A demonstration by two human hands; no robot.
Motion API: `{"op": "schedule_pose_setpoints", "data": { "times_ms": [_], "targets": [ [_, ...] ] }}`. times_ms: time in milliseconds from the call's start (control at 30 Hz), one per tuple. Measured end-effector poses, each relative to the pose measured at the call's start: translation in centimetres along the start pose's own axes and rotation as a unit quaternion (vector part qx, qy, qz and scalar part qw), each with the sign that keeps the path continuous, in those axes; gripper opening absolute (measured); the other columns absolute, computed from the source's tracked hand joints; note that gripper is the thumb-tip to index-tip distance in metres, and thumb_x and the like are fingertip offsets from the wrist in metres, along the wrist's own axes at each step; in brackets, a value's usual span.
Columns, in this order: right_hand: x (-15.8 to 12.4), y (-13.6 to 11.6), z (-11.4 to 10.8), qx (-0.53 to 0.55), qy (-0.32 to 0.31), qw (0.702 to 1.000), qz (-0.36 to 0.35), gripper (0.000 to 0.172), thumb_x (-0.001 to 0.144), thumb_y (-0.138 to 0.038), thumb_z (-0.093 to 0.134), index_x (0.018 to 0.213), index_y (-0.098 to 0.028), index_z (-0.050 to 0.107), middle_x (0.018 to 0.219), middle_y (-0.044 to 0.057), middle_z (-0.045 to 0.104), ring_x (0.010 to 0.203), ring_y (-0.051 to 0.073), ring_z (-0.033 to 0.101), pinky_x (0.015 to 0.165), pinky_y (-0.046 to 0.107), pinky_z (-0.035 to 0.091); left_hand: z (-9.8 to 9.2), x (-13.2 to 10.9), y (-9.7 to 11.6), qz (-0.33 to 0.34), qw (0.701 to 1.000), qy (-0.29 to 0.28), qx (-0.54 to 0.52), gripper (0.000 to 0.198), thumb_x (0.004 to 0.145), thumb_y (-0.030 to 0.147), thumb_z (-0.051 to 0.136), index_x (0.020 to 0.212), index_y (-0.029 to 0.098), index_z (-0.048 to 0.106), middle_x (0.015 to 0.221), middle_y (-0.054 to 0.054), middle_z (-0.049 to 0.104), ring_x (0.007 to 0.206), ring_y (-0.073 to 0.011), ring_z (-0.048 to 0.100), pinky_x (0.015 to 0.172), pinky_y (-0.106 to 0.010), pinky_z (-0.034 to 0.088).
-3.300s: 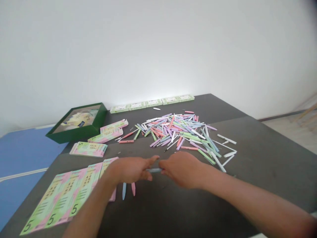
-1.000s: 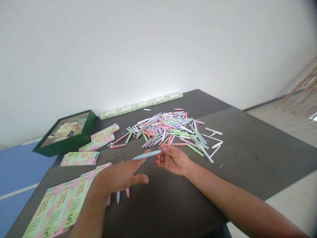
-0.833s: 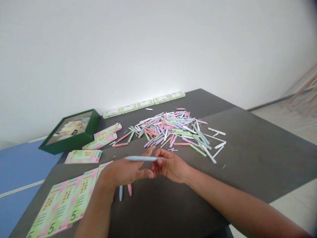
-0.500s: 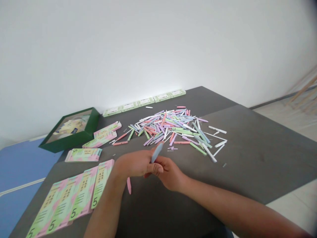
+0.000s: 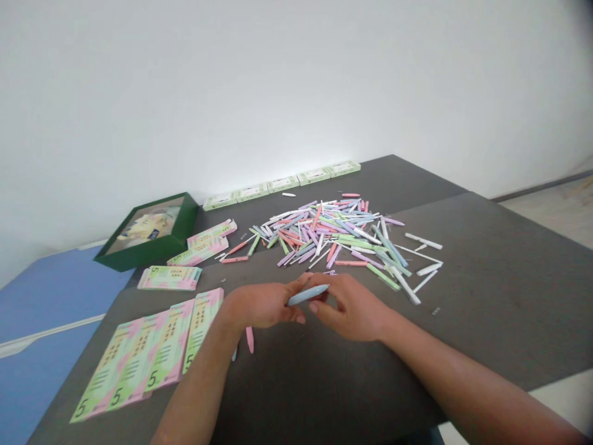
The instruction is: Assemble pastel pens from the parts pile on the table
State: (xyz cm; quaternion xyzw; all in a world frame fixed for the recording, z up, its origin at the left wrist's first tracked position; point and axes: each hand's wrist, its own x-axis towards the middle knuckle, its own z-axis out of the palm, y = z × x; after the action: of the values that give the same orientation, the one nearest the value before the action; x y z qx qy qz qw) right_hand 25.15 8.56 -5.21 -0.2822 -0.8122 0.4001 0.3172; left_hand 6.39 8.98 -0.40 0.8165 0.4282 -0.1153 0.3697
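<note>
One blue surface (image 5: 46, 278) crossed by a pale band fills the far left, beside the dark table (image 5: 486, 290). Near that edge, printed cartons (image 5: 171, 346) marked "5" overlap in a row of four, the rightmost partly covered by the left forearm. Behind them sit a green box (image 5: 139, 254) with wrapped contents, a further carton (image 5: 169, 279) lying flat and two overlapping cartons (image 5: 201, 245). A pink pen (image 5: 250, 340) shows just below the left hand (image 5: 266, 306). Along the wall runs a line of flat pale-green boxes (image 5: 282, 184); in front, a heap of pastel pens (image 5: 328, 235) spreads beyond both hands, with loose white pens (image 5: 423, 241) at its right.

The left hand reaches in with index finger above and thumb below, partly closed around one end of a light blue pen (image 5: 306, 295). The right hand (image 5: 354, 309) is bent inward, thumb pointing left; whether it pinches the pen cannot be told. The pen slants upward to the right, bridging both hands, its other end at the right fingers.
</note>
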Motion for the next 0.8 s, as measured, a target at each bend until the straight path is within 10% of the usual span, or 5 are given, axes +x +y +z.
{"op": "schedule_pose_setpoints", "data": {
  "times_ms": [200, 800],
  "targets": [
    [-0.3, -0.5, -0.8, -0.107, 0.101, 0.988, 0.05, 0.037, 0.086, -0.041, 0.046, 0.059, -0.017, 0.051, 0.05, -0.002, 0.043, 0.048, 0.009, 0.033, 0.048, 0.025, 0.017, 0.3, 0.8, 0.0, -0.082, 0.994, 0.001, 0.072, 0.075, 0.082, 0.046, 0.052, 0.144, 0.023, 0.017, 0.11, -0.007, 0.065, 0.089, -0.0258, 0.062, 0.071, -0.029, 0.044],
    [0.3, 1.0, -0.7, -0.006, 0.014, 0.984, 0.178, 0.049, 0.087, -0.05, 0.038, 0.052, -0.017, 0.048, 0.043, -0.004, 0.04, 0.04, 0.008, 0.036, 0.041, 0.023, 0.019, 0.7, 1.5, -0.3, -0.108, 0.989, -0.014, 0.101, 0.056, 0.08, 0.045, 0.051, 0.132, 0.023, 0.041, 0.092, -0.004, 0.069, 0.075, -0.0233, 0.064, 0.059, -0.026, 0.042]
  ]
}}
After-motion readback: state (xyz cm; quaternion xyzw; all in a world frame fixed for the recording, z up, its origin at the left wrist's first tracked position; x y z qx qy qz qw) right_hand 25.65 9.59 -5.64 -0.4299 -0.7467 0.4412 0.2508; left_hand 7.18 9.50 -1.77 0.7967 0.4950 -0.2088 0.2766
